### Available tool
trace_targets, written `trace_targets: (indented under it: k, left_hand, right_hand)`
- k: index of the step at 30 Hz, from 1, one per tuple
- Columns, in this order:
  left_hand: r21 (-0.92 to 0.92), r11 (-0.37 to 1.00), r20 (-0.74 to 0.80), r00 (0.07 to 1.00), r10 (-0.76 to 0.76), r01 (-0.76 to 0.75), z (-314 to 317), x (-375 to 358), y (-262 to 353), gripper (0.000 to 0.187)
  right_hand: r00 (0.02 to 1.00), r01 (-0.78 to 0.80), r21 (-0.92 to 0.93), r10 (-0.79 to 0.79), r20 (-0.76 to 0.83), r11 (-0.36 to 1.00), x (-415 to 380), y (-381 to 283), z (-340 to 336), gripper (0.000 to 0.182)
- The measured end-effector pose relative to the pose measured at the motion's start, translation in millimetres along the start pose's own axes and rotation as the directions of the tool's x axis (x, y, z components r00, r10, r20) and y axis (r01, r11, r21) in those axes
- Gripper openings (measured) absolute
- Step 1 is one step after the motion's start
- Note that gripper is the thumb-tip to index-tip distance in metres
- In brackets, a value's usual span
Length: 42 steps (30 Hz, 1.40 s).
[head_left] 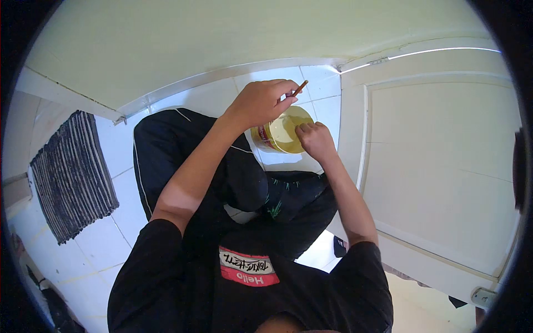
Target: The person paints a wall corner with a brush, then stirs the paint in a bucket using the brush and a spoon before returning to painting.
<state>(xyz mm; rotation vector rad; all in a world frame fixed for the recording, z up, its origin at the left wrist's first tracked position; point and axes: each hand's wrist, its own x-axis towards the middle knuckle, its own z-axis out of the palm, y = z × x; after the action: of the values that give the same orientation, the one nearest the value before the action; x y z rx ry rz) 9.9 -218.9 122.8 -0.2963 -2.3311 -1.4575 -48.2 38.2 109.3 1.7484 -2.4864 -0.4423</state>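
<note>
My left hand (261, 104) is closed, with a thin reddish-brown stick (300, 87) pinched between thumb and fingers. The stick points up and to the right; what kind of tool it is I cannot make out. Just below that hand stands a yellowish plastic bucket (260, 136) with a red and white label on its side. Its mouth faces me and the inside looks pale. My right hand (317, 140) has its fingers curled over the bucket's right rim.
The bucket stands on white floor tiles (325, 111) in front of my crossed legs (244, 183). A pale wall (222, 39) rises ahead, and a cream door (438, 144) is close on my right. A striped dark mat (75, 177) lies at the left.
</note>
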Motion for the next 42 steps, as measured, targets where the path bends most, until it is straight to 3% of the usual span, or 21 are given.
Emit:
trace_targets:
  k: [4,10,16,23,29,34,37,42]
  left_hand:
    - [0.021,0.998,-0.043,0.997,0.061,-0.06,1.9,-1.1,-2.9,0.02]
    - [0.008,0.994,-0.094,0.989,0.113,-0.113,2.9,-0.9,-8.4,0.017]
    - [-0.028,0.994,-0.085,0.991,0.101,-0.103,4.1,-0.8,-10.9,0.019]
    - [-0.029,0.997,-0.03,0.997,0.067,-0.068,2.6,0.4,-11.8,0.02]
    - [-0.032,0.999,-0.011,0.999,0.035,-0.035,5.6,0.8,-13.5,0.02]
    - [-0.04,0.998,-0.012,0.999,0.047,-0.047,2.7,1.3,-9.7,0.019]
    - [-0.036,0.997,-0.048,0.997,0.064,-0.066,5.7,1.4,-10.7,0.018]
    - [-0.027,0.996,-0.091,0.992,0.084,-0.086,8.0,1.5,-8.4,0.017]
  right_hand:
    - [0.985,0.124,-0.073,-0.114,0.13,0.99,-2.5,4.2,-0.9,0.006]
    - [0.943,0.126,0.001,-0.12,0.309,0.992,-3.3,-10.3,-8.4,0.006]
    - [0.943,-0.081,0.11,0.04,0.331,0.991,0.1,-26.4,-11.6,0.01]
    - [0.875,-0.422,0.275,0.307,0.375,0.864,12.8,-34.7,-23.8,0.017]
    - [0.759,-0.65,0.491,0.531,0.378,0.58,15.6,-44.2,-8.1,0.017]
    - [0.68,-0.68,0.639,0.636,0.365,0.36,7.7,-41.4,11.9,0.019]
    - [0.62,-0.69,0.649,0.724,0.302,0.321,-2.1,-39.2,10.5,0.02]
    - [0.585,-0.759,0.462,0.791,0.177,0.458,-1.8,-37.0,-16.7,0.023]
